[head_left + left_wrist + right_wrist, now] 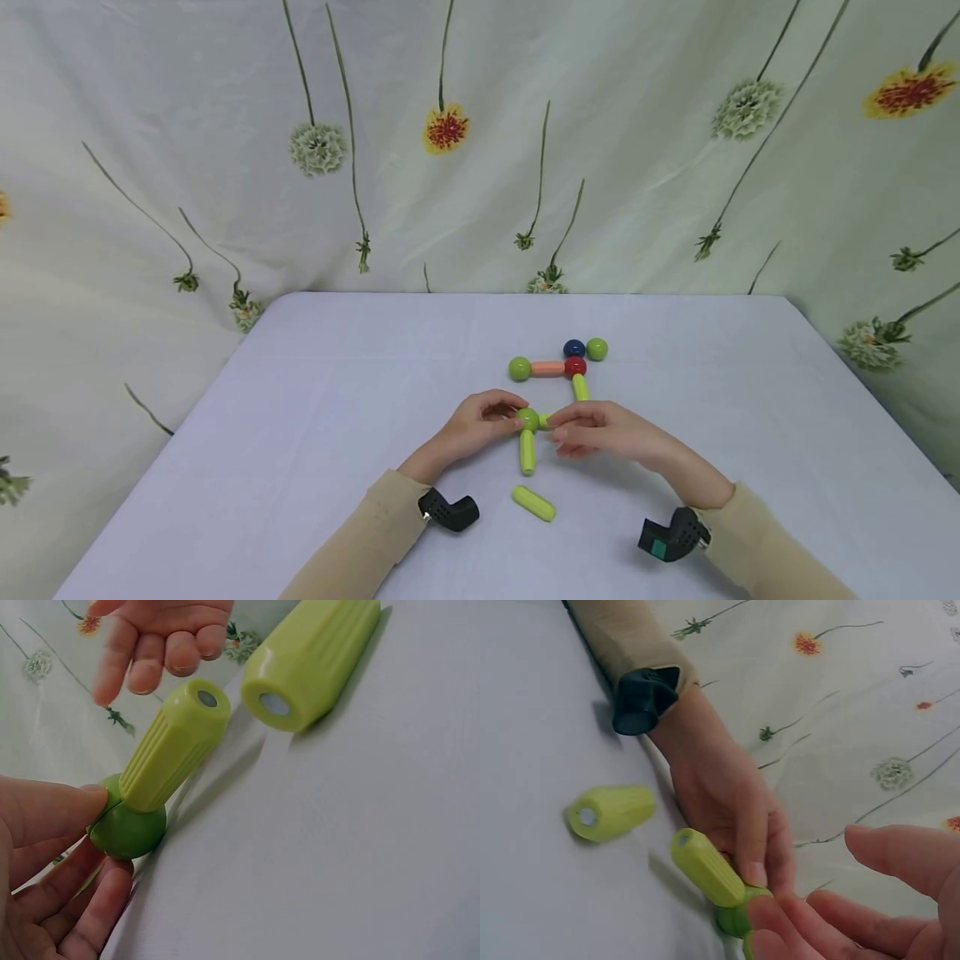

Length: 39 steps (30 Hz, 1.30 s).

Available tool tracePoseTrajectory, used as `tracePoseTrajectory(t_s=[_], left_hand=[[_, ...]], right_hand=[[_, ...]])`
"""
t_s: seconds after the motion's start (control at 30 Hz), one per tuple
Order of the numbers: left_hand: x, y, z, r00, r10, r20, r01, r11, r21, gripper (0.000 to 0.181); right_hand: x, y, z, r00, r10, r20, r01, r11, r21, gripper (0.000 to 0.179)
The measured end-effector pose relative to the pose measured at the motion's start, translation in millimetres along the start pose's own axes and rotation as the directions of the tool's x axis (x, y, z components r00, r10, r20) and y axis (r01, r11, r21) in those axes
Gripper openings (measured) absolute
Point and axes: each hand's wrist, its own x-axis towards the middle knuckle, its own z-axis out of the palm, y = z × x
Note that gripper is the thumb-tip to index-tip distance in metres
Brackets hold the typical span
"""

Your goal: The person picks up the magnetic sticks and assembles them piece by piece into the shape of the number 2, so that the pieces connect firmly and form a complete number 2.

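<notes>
My left hand pinches a green ball between thumb and fingers, low over the table. A yellow-green rod joins the ball and points toward me; in the left wrist view this ribbed rod shows a grey disc in its end. Another yellow-green rod runs right from the ball, partly hidden by my right hand. Those right fingers hang loosely bent beside it, the thumb apart from them in the right wrist view. Nearer to me lies a loose yellow-green rod.
Beyond my hands, a yellow-green rod meets a red ball. From there an orange rod leads left to a green ball. A blue ball and another green ball sit behind. A flowered cloth hangs past the white table.
</notes>
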Motion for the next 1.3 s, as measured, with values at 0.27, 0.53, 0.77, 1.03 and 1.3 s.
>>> tracePoseTrajectory(t_s=[0.27, 0.53, 0.77, 1.03, 1.3], left_hand=[[-0.9, -1.7, -0.4, 1.000, -0.017, -0.005, 0.017, 1.000, 0.006, 0.026], [0.2, -4.0, -0.4, 1.000, -0.006, 0.005, 0.006, 1.000, -0.003, 0.026], [1.2, -5.5, 0.0, 1.000, -0.002, 0.008, 0.002, 1.000, -0.009, 0.026], [1.4, -6.0, 0.5, 1.000, -0.002, 0.011, 0.003, 1.000, -0.016, 0.026], [1.5, -6.6, 0.1, 1.000, -0.003, 0.009, 0.003, 1.000, -0.020, 0.026]], right_hand=[[7.8, -1, -25, 0.985, -0.028, -0.169, 0.028, 1.000, 0.001, 0.048], [20.8, 4, -40, 0.925, 0.017, -0.379, -0.007, 1.000, 0.030, 0.049], [32.5, 9, -49, 0.846, 0.014, -0.532, 0.008, 0.999, 0.039, 0.044], [59.8, 50, -66, 0.742, -0.007, -0.670, 0.013, 1.000, 0.004, 0.045], [66.6, 56, -71, 0.695, 0.023, -0.719, -0.079, 0.996, -0.045, 0.051]])
